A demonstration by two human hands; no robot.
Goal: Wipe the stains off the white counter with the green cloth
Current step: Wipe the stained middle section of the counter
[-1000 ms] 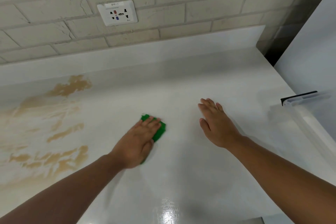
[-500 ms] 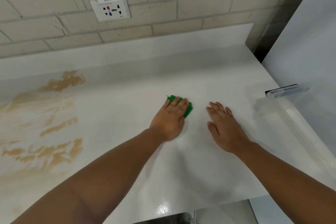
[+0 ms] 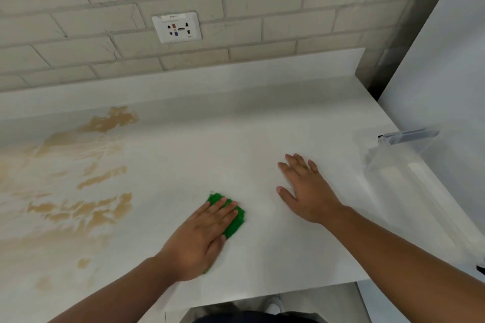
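Where the white table [image 3: 262,139] fills most of the view, its far edge turns up into a low lip against the wall [image 3: 288,8], pale brick-pattern tile. A plain white panel [image 3: 446,60] stands upright at far right, with a dark gap between it and the wall.

Stains [image 3: 78,207]: tan-brown smears and blotches over the left part of the table, running from just under the far lip to the near left. They are heaviest in two patches, one far and one mid-left, with faint streaks between.

A clear box [image 3: 393,165] sits at the table's right edge, close to the panel, with a dark clip at its far end. It is blurred, and its contents cannot be made out.

Left grip [image 3: 202,241]: a bare hand, palm down, fingers straight and together, pressing flat on the cloth. Nothing is clenched or pinched.

Right grip [image 3: 307,191]: a bare hand resting flat on bare table, fingers spread, thumb out to the left. It is released and holds nothing, and lies right of and farther than the left grip, apart from it.

A white socket [image 3: 177,27] is set in the wall, left of centre.

Cloth [image 3: 235,220]: green, on the table near centre, under the left grip. Green shows past the fingertips and along the hand's right side, with a sliver by the heel. It lies right of the stains, on unmarked surface and apart from them.
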